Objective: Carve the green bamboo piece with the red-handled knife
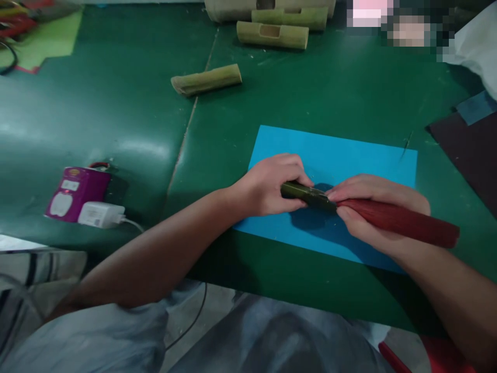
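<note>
My left hand (267, 186) is closed around a short dark-green piece of bamboo (294, 190), with the thumb and fingers on either side of it. In my right hand (382, 190) is a carving tool (411, 223) with a thick red wooden handle. Its narrow front end meets the right end of the bamboo, and my fingers hide most of the blade. Both hands are above a blue sheet (368, 158) lying on the green table (128, 119). The bamboo casts a shadow on the sheet.
Beyond the sheet lies a loose bamboo piece (207, 80); notched bamboo tubes (272, 35) are at the back. A purple box (81, 189) with a white plug-in adapter (101, 215) sits left. Far right are dark sheets (469, 150) and another person's white sleeve (476, 46).
</note>
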Action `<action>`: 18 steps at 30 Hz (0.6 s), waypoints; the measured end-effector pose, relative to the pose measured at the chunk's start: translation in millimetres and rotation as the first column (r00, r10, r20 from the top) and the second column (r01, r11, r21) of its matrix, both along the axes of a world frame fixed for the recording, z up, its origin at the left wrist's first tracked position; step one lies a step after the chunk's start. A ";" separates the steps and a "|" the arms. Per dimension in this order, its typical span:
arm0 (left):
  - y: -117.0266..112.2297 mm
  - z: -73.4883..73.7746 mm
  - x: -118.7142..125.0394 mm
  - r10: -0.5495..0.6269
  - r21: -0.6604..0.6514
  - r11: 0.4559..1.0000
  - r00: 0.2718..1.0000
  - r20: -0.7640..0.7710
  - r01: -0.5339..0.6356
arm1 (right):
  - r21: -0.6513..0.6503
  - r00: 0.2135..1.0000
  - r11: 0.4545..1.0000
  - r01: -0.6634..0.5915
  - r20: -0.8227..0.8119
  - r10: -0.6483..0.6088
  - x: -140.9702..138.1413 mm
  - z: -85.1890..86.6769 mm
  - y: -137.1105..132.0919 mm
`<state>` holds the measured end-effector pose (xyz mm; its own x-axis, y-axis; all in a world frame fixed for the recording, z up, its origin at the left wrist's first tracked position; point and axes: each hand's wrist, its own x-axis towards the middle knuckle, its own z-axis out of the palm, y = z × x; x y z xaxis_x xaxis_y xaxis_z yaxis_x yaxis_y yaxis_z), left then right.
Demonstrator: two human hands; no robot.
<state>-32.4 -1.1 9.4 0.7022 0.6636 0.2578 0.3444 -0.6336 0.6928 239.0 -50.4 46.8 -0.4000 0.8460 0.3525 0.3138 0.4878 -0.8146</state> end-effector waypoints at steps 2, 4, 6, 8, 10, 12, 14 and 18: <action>0.0 0.3 -0.1 -0.005 0.007 1.000 1.000 0.002 0.005 | -0.003 1.000 1.000 0.028 0.004 -0.028 0.3 -0.2 -1.3; -0.1 0.6 0.3 -0.006 0.007 1.000 1.000 0.000 0.006 | -0.005 0.998 0.998 0.056 -0.001 -0.056 2.0 -2.1 -3.7; -0.3 0.8 0.9 0.002 -0.004 1.000 1.000 -0.015 -0.002 | -0.024 0.995 0.995 0.099 -0.021 -0.099 4.4 -5.6 -7.0; -0.7 1.2 1.5 0.015 -0.022 1.000 0.999 -0.036 -0.016 | -0.046 0.988 0.989 0.144 -0.055 -0.146 6.8 -9.7 -10.4; -1.1 1.7 1.5 0.016 -0.025 1.000 0.999 -0.042 -0.017 | -0.042 0.985 0.987 0.153 -0.079 -0.156 8.6 -13.6 -12.6; -1.4 2.2 1.1 0.012 -0.017 1.000 0.999 -0.039 -0.012 | -0.006 0.990 0.994 0.112 -0.088 -0.112 9.8 -16.8 -12.6; -1.7 2.7 0.7 0.007 -0.006 1.000 0.999 -0.036 -0.008 | 0.010 0.995 0.998 0.063 -0.080 -0.062 10.5 -19.4 -11.0; -1.7 3.2 0.5 0.010 -0.012 1.000 0.999 -0.044 -0.010 | -0.028 0.997 0.998 0.049 -0.058 -0.051 11.3 -21.5 -6.8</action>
